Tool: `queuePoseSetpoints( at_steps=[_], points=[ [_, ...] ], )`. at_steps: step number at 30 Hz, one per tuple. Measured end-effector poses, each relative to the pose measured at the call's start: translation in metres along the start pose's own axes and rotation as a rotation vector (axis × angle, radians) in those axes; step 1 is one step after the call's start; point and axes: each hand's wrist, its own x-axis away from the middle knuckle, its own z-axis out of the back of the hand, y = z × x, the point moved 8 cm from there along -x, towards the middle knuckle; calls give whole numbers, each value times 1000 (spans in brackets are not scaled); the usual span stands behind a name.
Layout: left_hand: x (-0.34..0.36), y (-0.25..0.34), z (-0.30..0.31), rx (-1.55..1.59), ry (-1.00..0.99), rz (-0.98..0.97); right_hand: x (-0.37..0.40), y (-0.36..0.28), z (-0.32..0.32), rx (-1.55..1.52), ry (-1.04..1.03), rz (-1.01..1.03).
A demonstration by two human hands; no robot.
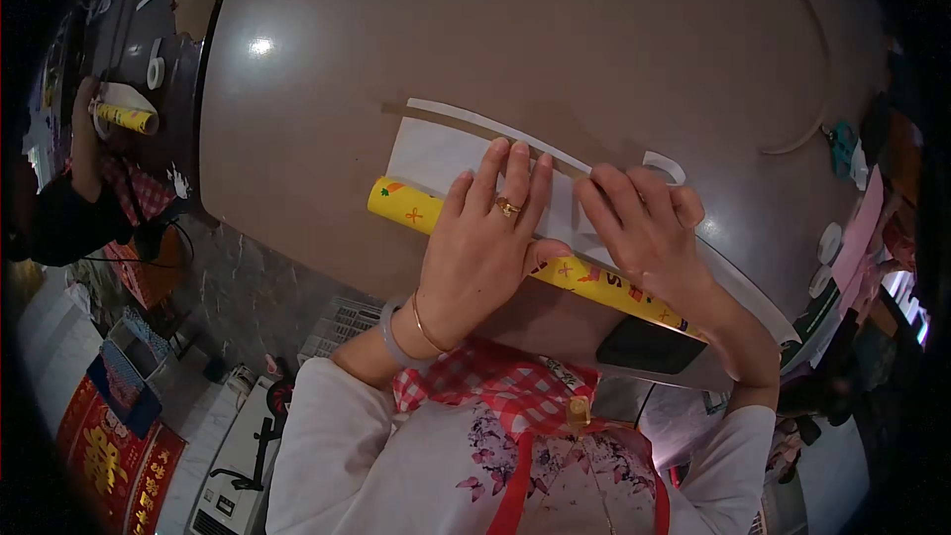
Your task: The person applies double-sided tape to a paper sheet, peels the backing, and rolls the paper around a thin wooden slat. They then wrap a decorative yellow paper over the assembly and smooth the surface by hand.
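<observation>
A yellow printed paper roll [396, 203] lies across the table near its front edge, its white sheet [421, 151] spread out behind it. Along the sheet's far edge runs a narrow white strip [466, 117]. My left hand [480, 228], wearing a ring and bracelets, lies with fingers stretched flat on the sheet, fingertips near the strip and thumb by the roll. Beside it, my right hand [644, 228] has its fingers curled down at the strip; its thumb is hidden. A short curled white piece [664, 166] sits just behind my right hand.
A black flat object [649, 345] lies at the table's front edge. Over on the left, a co-worker's arm [87, 139] is beside another yellow roll [127, 119] and a white tape roll [156, 64]. White tape rolls [829, 243] and teal scissors [842, 147] are at right.
</observation>
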Motion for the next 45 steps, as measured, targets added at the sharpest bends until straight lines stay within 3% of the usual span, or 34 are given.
queuePoseSetpoints(
  at_steps=[22, 27, 34, 37, 43, 45],
  points=[
    [1, 2, -1, 41, -25, 2, 2, -7, 4, 31, -98, -2],
    [3, 4, -4, 35, -15, 9, 16, -8, -3, -57, -178, -88],
    [3, 6, -5, 14, -36, 13, 18, -4, -4, -106, -169, -111],
    [4, 6, -6, 9, -37, 15, 14, -3, 4, 11, -95, -85],
    [3, 7, -5, 27, -42, 15, 19, 20, 17, -320, -28, -243],
    [2, 7, -3, 49, -35, 22, 23, 42, 9, -469, -44, -436]
  ],
)
